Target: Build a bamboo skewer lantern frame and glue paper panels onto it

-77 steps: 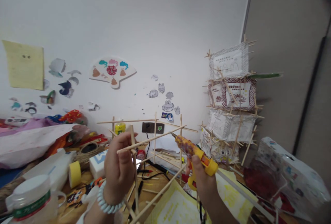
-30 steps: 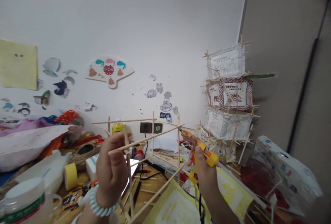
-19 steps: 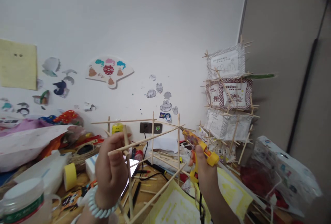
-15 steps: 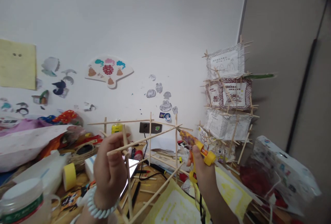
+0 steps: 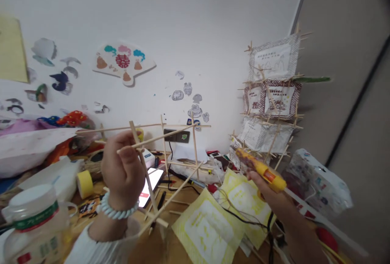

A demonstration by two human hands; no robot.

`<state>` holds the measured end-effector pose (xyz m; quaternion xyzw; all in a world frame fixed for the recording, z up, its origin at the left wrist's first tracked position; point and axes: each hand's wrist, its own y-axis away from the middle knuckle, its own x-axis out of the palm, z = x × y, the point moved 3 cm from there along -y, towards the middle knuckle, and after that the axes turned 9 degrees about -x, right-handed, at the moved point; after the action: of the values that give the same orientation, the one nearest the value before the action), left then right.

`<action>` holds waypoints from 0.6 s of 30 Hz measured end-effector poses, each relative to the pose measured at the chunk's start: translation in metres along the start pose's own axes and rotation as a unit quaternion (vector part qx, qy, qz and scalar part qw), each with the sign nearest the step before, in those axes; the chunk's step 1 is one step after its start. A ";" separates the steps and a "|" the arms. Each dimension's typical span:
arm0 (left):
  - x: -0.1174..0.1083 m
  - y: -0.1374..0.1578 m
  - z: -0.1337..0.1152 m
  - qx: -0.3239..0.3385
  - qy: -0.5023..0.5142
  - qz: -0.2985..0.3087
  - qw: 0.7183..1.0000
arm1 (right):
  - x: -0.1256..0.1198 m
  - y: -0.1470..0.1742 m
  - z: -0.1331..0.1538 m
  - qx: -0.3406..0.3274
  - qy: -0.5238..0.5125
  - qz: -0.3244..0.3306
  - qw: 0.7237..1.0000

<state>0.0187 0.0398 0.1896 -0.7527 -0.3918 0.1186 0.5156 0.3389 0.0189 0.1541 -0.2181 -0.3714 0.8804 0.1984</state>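
My left hand (image 5: 123, 168), with a pale blue coiled band on its wrist, is closed around a corner of a frame of thin wooden sticks (image 5: 170, 135). The frame is box-shaped and tilted above the table. In my right hand (image 5: 258, 185) is a yellow hot glue gun (image 5: 262, 170), its nozzle pointing up and left, apart from the frame. A dark cord (image 5: 243, 222) runs over the table below it. Two yellow-and-white printed sheets (image 5: 207, 225) lie under and beside the frame. Behind the frame's lower sticks a lit phone (image 5: 151, 187) rests on the table.
A tall stick tower with printed panels (image 5: 280, 97) stands at the back right. Plastic-wrapped packaging (image 5: 323, 178) lies right of it. On the left are a lidded plastic jar (image 5: 33, 223) and a yellow tape roll (image 5: 85, 184). Pens and loose sticks litter the table.
My right hand has drawn the glue gun to the right, away from the frame's upper corner. The left hand still grips the frame, and the view has shifted slightly.
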 end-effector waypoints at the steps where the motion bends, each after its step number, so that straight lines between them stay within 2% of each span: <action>1: -0.001 -0.001 0.001 0.004 -0.014 -0.005 1.000 | -0.005 0.002 -0.008 -0.026 0.072 0.024 0.997; 2: -0.002 -0.003 0.001 0.008 -0.025 -0.005 1.000 | -0.005 0.004 -0.018 -0.046 0.147 0.085 0.984; 4: -0.003 -0.005 0.002 0.015 -0.039 -0.012 0.999 | -0.002 0.007 -0.044 -0.059 0.273 0.165 0.946; 6: -0.004 -0.006 0.004 0.011 -0.043 -0.010 0.999 | 0.007 0.011 -0.073 -0.062 0.343 0.250 0.903; 8: -0.005 -0.007 0.006 0.005 -0.041 -0.003 0.999 | 0.017 0.012 -0.098 -0.065 0.377 0.295 0.876; 12: -0.005 -0.009 0.011 -0.005 -0.027 0.009 1.000 | 0.032 0.000 -0.130 -0.055 0.373 0.322 0.869; 18: -0.005 -0.015 0.016 0.034 -0.016 -0.026 0.999 | 0.066 -0.028 -0.143 -0.044 0.346 0.351 0.869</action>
<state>-0.0011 0.0494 0.1939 -0.7220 -0.4154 0.1301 0.5379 0.3658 0.1517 0.0688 -0.6333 -0.2166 0.7428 -0.0172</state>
